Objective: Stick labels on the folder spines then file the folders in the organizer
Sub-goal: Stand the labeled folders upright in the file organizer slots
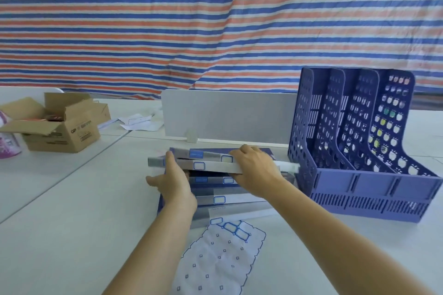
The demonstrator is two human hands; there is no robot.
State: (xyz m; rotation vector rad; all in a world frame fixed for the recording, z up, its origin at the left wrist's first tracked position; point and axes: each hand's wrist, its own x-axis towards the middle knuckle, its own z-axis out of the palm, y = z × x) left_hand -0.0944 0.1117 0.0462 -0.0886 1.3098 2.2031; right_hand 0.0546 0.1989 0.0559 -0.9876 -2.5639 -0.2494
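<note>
The labelled folder [211, 166] lies high in the stack [223, 199], long axis left to right, straight ahead between the hands. The right hand [254, 167] curls over its right end, and the left hand [173, 175] lays fairly straight fingers on its left part. The organizer [374, 184] stands just right of the stack, nearer the right hand, on a white table [72, 211] before a striped tarp [215, 19].

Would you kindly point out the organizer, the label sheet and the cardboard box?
organizer [374, 185], head view, on its low front wall.
label sheet [220, 261], head view, on its middle.
cardboard box [72, 139], head view, on its printed side.
</note>
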